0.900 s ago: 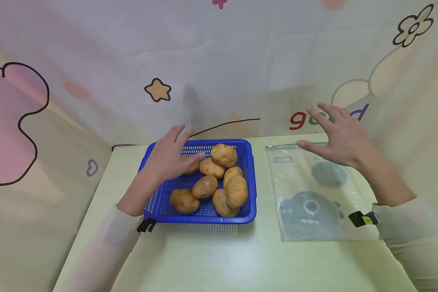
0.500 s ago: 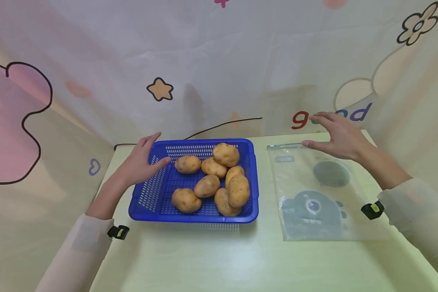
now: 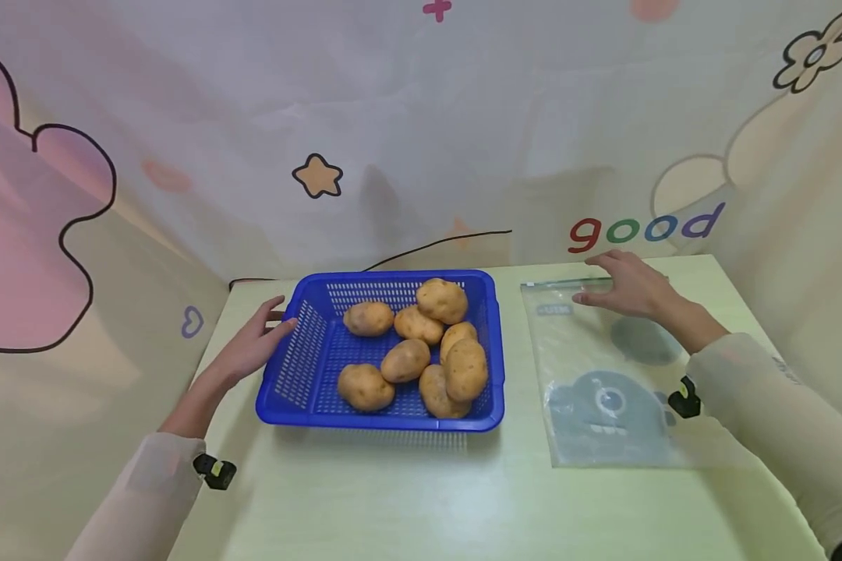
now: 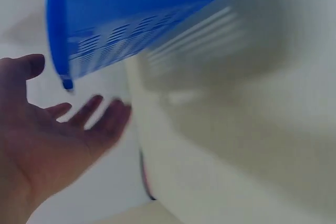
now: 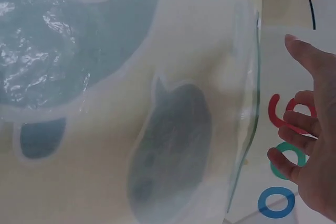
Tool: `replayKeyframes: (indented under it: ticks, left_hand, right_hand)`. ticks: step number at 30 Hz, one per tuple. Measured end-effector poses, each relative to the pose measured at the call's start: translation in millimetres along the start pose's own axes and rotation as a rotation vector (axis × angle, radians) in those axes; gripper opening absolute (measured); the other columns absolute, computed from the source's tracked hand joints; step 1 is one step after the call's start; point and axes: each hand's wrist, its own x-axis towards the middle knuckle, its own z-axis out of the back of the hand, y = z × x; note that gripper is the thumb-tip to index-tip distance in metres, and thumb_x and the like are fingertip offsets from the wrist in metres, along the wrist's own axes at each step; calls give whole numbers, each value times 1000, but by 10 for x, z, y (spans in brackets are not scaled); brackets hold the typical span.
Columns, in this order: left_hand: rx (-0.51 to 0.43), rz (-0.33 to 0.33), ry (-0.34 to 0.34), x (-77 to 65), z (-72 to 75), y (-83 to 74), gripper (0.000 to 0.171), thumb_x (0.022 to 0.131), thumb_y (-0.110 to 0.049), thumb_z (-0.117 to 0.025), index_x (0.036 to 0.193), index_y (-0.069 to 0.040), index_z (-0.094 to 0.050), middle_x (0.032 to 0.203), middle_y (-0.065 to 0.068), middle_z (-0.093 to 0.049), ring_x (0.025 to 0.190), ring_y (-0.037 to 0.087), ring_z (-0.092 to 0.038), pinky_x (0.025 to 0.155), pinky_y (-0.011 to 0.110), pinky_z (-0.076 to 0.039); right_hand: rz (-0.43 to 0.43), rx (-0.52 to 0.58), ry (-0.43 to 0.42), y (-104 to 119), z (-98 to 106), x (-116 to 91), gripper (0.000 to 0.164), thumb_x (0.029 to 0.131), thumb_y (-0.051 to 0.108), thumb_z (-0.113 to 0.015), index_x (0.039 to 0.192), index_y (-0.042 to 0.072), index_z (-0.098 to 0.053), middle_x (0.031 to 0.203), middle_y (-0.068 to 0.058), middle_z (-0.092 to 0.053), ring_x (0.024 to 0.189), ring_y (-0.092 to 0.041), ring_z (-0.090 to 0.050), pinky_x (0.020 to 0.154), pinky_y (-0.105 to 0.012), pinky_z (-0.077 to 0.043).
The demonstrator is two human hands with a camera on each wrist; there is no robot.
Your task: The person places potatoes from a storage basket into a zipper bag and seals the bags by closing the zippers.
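- Left grip (image 3: 254,343), a bare hand, is unclenched and holds nothing; thumb and fingers stand apart at the left rim of the blue rectangular plastic basket (image 3: 379,421) with slotted walls. Contact cannot be determined.
- Right grip (image 3: 631,288), also bare, is likewise unclenched and holds nothing, near the far, zipped end of the translucent plastic bag (image 3: 599,378) with blue-grey cartoon print.
- Basket stands on the pale green counter (image 3: 407,502) and contains eight brown oval potatoes (image 3: 405,361).
- Bag lies flat on the counter, right of the basket, apart from it.
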Motion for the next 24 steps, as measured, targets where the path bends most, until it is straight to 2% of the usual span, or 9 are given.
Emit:
replayKeyframes:
  ticks: [3, 5, 8, 10, 13, 16, 24]
  left_hand:
    - [-178, 45, 47, 10, -36, 77, 77, 114, -45, -45, 170, -8, -8, 161, 31, -34, 140, 49, -47, 114, 64, -42]
    - [-268, 68, 68, 27, -47, 130, 72, 115, -44, -42, 169, -8, -11, 154, 30, -41, 130, 43, -57, 110, 56, -49]
    - [-367, 86, 91, 47, -48, 198, 67, 116, -43, -38, 167, -7, -14, 142, 27, -51, 113, 30, -66, 96, 41, -58]
    - [-422, 99, 106, 52, -43, 233, 62, 116, -41, -37, 165, -7, -18, 135, 24, -56, 103, 24, -69, 86, 35, -61]
    - [-477, 105, 131, 54, -31, 277, 57, 117, -39, -38, 162, -7, -24, 129, 21, -60, 96, 20, -71, 80, 35, -62]
    - [-508, 103, 154, 56, -23, 295, 57, 116, -40, -39, 162, -8, -26, 129, 21, -60, 97, 21, -71, 81, 36, -62]
    - [-502, 82, 163, 52, -27, 287, 63, 116, -43, -39, 165, -8, -22, 138, 28, -55, 104, 23, -70, 86, 36, -62]
  right_hand:
    - [-26, -19, 29, -42, -35, 29, 91, 93, 63, -72, 150, -5, -51, 156, -34, -40, 143, -55, -36, 103, -80, -40]
    - [-36, -22, 36, -62, -51, 47, 91, 92, 62, -73, 150, -5, -51, 155, -35, -41, 142, -55, -36, 104, -80, -39]
    - [-34, -3, 34, -96, -82, 81, 87, 92, 57, -77, 148, -6, -53, 154, -36, -42, 141, -56, -37, 107, -79, -37]
    - [-30, 17, 31, -113, -114, 102, 83, 92, 51, -79, 147, -6, -55, 153, -36, -43, 141, -56, -38, 109, -77, -36]
    - [-22, 27, 29, -149, -166, 129, 79, 92, 46, -80, 145, -7, -56, 151, -37, -44, 139, -57, -39, 110, -76, -35]
    - [-21, 10, 25, -183, -198, 137, 74, 93, 43, -79, 143, -7, -58, 147, -37, -48, 135, -57, -42, 109, -76, -38]
    - [-12, 2, -12, -223, -225, 146, 55, 97, 31, -75, 134, -8, -64, 134, -35, -59, 125, -55, -49, 105, -73, -42]
